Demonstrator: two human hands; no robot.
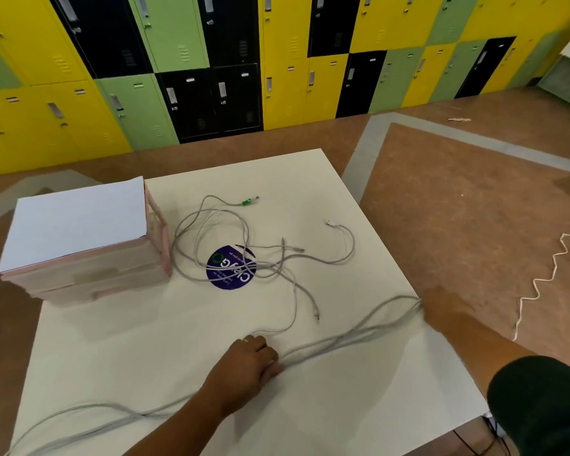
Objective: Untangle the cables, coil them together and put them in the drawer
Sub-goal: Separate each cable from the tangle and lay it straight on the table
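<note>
Our left hand (255, 358), lower centre, fingers clamped on thin grey cables (349, 335) stretched rightward to our right hand (438, 307) at edge of white square table (310, 179); right hand blurred, grip we cannot tell. Remainder tangled mid-frame, just right of pink plastic drawer unit (89, 278).

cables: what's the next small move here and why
Probably pull the right hand further out while the left hand pinches the cables: strands between them run straight, but loops lie crossed over the round sticker.
</note>
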